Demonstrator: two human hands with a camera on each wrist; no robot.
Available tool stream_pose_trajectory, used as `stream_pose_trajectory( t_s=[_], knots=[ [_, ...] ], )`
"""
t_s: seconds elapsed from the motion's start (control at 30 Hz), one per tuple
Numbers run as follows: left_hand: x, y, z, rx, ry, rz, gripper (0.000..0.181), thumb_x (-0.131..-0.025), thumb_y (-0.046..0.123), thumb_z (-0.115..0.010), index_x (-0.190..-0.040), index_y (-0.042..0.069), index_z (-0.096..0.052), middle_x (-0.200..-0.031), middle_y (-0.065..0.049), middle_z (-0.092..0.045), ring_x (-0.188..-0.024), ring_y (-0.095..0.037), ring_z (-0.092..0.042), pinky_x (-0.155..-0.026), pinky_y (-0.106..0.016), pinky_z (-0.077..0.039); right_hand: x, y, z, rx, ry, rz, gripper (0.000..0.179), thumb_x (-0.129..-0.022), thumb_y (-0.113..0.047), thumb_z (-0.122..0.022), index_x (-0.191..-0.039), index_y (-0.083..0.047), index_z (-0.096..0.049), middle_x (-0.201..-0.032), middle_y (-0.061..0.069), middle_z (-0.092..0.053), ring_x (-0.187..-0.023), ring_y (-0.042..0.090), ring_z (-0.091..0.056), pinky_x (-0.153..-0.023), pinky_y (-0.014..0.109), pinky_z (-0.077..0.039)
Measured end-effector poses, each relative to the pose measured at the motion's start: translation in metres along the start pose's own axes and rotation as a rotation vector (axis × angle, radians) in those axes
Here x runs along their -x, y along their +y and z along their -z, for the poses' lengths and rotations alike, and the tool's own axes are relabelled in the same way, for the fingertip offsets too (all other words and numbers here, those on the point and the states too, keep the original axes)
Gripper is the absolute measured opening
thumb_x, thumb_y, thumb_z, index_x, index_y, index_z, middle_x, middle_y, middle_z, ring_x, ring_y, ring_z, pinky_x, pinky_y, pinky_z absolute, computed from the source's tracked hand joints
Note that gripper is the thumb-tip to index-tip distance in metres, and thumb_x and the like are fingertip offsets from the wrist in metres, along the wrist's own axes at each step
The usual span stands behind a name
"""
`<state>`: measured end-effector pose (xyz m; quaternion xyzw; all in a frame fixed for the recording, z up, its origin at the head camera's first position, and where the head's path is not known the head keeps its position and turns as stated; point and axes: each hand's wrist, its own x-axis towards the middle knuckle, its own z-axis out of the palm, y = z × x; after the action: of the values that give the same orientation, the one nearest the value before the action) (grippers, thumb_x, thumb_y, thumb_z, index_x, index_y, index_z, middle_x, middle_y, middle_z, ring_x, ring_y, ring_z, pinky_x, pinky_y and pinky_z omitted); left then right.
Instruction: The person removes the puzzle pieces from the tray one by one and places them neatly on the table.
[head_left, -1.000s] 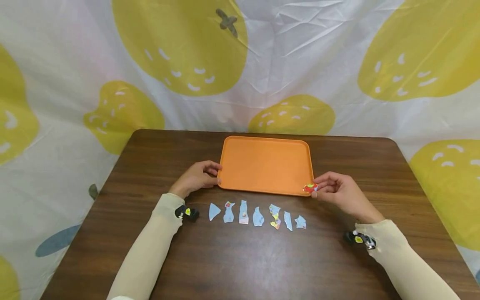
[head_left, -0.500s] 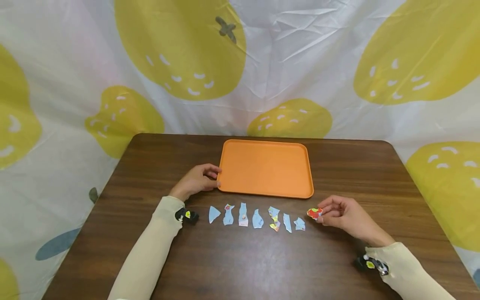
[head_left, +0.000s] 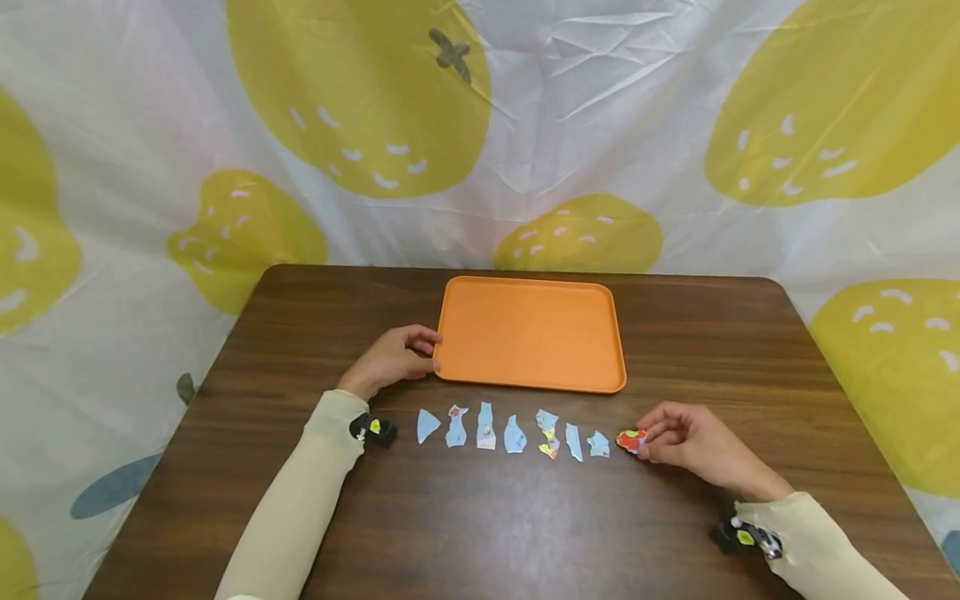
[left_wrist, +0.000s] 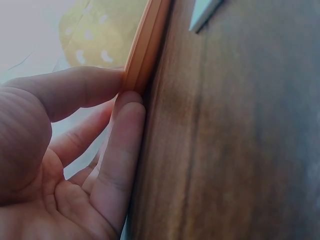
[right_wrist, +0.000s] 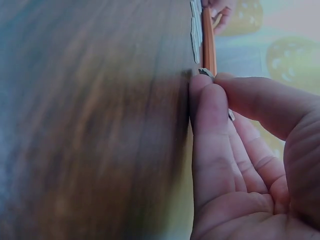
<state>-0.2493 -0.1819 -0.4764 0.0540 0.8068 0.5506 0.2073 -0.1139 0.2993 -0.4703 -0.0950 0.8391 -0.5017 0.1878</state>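
Observation:
Between thumb and fingertips, my right hand [head_left: 693, 446] pinches a small red puzzle piece [head_left: 631, 440] with yellow and green print, at or just above the table. In the right wrist view only a sliver of that piece [right_wrist: 205, 73] shows past the fingertips. My left hand [head_left: 392, 360] holds the left rim of an orange tray [head_left: 531, 335]. The left wrist view has the thumb and fingers around the tray's edge [left_wrist: 142, 65]. Several light-blue irregular puzzle pieces [head_left: 514, 435] form a row in front of the tray; the rightmost piece [head_left: 598, 443] lies just left of the red one.
The brown wooden table [head_left: 495, 533] reaches back to a white curtain [head_left: 570, 100] printed with large yellow fruit. A small dark camera [head_left: 372, 428] is strapped to the left wrist, and a similar camera [head_left: 745, 536] to the right.
The right hand has brought the red puzzle piece from the tray's front right corner toward me, to the right end of the row. The left hand stays at the tray.

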Motion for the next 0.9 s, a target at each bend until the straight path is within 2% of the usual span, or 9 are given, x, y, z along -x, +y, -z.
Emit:
stream_pose_trajectory(
  t_s=[0.27, 0.4, 0.5, 0.63, 0.77, 0.9],
  knots=[
    [0.002, -0.002, -0.002, 0.005, -0.004, -0.013, 0.047, -0.091, 0.009, -0.082, -0.136, 0.010, -0.067, -0.118, -0.012, -0.063, -0.096, -0.019, -0.066, -0.084, -0.030, -0.062, -0.001, -0.004, -0.003, 0.035, 0.003, -0.002, 0.027, -0.089, -0.005, -0.080, -0.113, 0.002, -0.070, -0.094, 0.012, -0.076, -0.080, 0.016, -0.073, -0.072, 0.027, -0.061],
    [0.001, -0.001, -0.001, 0.006, -0.003, -0.020, 0.047, -0.090, 0.009, -0.082, -0.135, 0.010, -0.067, -0.117, -0.012, -0.062, -0.095, -0.019, -0.067, -0.083, -0.029, -0.062, -0.002, -0.006, -0.002, 0.086, 0.034, 0.026, 0.028, -0.088, -0.006, -0.082, -0.113, 0.001, -0.071, -0.092, 0.011, -0.073, -0.076, 0.014, -0.070, -0.067, 0.026, -0.060],
    [0.001, -0.001, 0.000, 0.006, -0.004, -0.019, 0.048, -0.090, 0.009, -0.083, -0.135, 0.010, -0.067, -0.117, -0.013, -0.062, -0.096, -0.020, -0.067, -0.083, -0.029, -0.062, -0.002, -0.006, 0.000, 0.116, 0.060, 0.017, 0.028, -0.087, -0.008, -0.084, -0.111, 0.000, -0.072, -0.091, 0.010, -0.071, -0.074, 0.013, -0.068, -0.065, 0.027, -0.060],
    [0.001, -0.002, 0.000, 0.000, -0.006, -0.008, 0.048, -0.090, 0.010, -0.083, -0.135, 0.011, -0.067, -0.118, -0.013, -0.062, -0.097, -0.020, -0.067, -0.085, -0.031, -0.063, -0.001, -0.008, 0.003, 0.108, 0.055, 0.014, 0.025, -0.089, -0.006, -0.081, -0.111, 0.001, -0.071, -0.091, 0.011, -0.071, -0.074, 0.015, -0.070, -0.066, 0.030, -0.062],
    [-0.001, -0.003, 0.001, -0.004, -0.013, -0.004, 0.048, -0.091, 0.011, -0.083, -0.136, 0.012, -0.067, -0.118, -0.013, -0.062, -0.098, -0.020, -0.067, -0.086, -0.031, -0.063, -0.002, -0.016, 0.007, 0.098, 0.071, 0.049, 0.023, -0.092, -0.006, -0.080, -0.111, 0.003, -0.070, -0.091, 0.013, -0.072, -0.074, 0.018, -0.073, -0.067, 0.033, -0.064],
    [-0.003, -0.004, 0.004, 0.006, -0.027, -0.022, 0.048, -0.091, 0.011, -0.083, -0.136, 0.010, -0.067, -0.120, -0.014, -0.062, -0.099, -0.021, -0.066, -0.087, -0.032, -0.063, -0.007, -0.026, 0.010, 0.105, 0.122, 0.086, 0.023, -0.092, -0.010, -0.082, -0.109, 0.001, -0.070, -0.090, 0.013, -0.073, -0.074, 0.023, -0.074, -0.067, 0.036, -0.065]
  ],
)
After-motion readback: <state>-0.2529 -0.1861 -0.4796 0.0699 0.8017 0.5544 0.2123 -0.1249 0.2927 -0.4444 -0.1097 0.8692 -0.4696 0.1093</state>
